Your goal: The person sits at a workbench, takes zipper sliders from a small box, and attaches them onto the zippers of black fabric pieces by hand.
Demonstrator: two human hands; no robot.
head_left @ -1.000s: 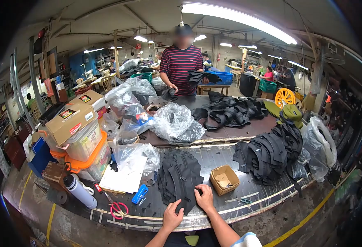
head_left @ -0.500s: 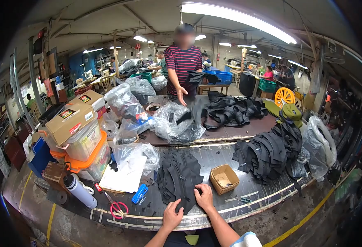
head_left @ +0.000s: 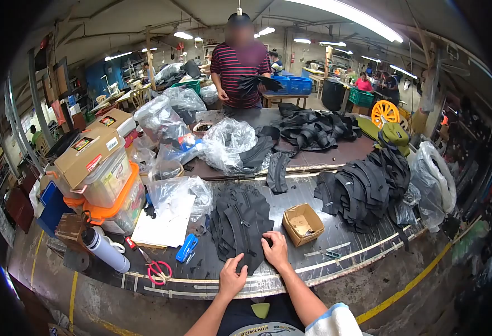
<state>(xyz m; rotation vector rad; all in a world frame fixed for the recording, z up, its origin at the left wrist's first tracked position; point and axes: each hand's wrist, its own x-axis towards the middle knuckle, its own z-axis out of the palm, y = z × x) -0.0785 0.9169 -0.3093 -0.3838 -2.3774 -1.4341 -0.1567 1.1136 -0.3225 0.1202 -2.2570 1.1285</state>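
Observation:
A pile of black fabric pieces with zippers [head_left: 240,221] lies on the dark table in front of me. My left hand [head_left: 232,276] rests at the pile's lower edge, fingers apart and holding nothing. On the pile's right lower side lies my right hand [head_left: 275,248], its fingers bent and slightly apart, with nothing visible in them. A small cardboard box [head_left: 303,224] stands just beyond my right hand. One loose black piece [head_left: 278,172] lies across the joint between the two tables. A larger black stack [head_left: 363,193] sits to the right.
Red-handled scissors [head_left: 158,273], a blue stapler [head_left: 187,247], a bottle [head_left: 105,250] and white paper [head_left: 164,222] lie left. Behind them are plastic bags [head_left: 227,144] and orange-lidded bins [head_left: 124,205]. Across the table stands a person [head_left: 240,67] holding black pieces.
The person opposite reached out, and a black piece moved from their hand onto the tables; they now stand back, arm lowered. The view has tilted slightly. My hands stay at the pile.

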